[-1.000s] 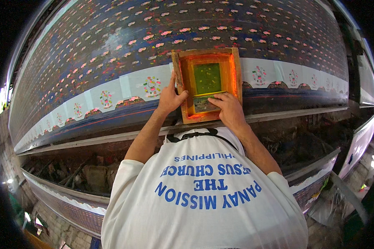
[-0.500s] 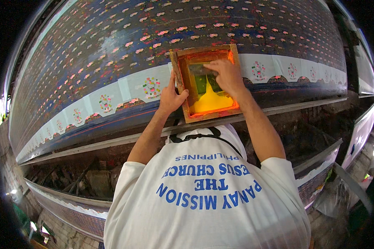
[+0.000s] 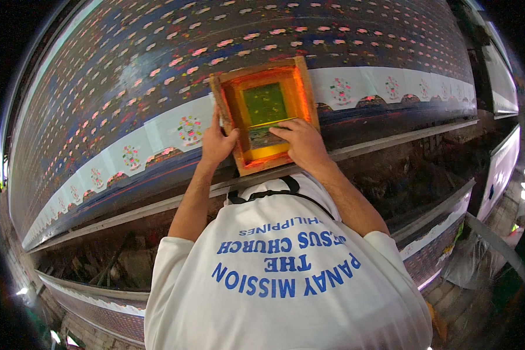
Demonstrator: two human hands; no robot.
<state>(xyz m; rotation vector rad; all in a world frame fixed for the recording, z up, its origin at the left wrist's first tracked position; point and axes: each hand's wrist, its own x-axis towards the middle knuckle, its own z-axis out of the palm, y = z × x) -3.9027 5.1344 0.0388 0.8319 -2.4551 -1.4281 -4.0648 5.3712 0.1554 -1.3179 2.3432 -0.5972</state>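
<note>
Head view: a long printing table runs left to right in front of you, covered by a dark blue cloth dotted with small pink motifs, with a white border strip of flower medallions along its near side; lower shelves and a concrete floor show at right.

The wooden screen frame lies flat on the border strip, just far of the table's near rail. Your left hand is closed over the frame's left edge, thumb on the wood; your right hand is curled around a squeegee lying across the mesh at its near end, above the orange-yellow ink pool.

Risk, as I judge it: if your left hand slackens while the blade drags, the frame could slide and smear the medallion; uneven pressure could leave a patchy print; ink near the frame's near rail could spill onto the cloth.

Against half a second ago, your right hand has pulled from the far part of the mesh to the near end; the green mesh is now uncovered; the frame has not visibly shifted.
</note>
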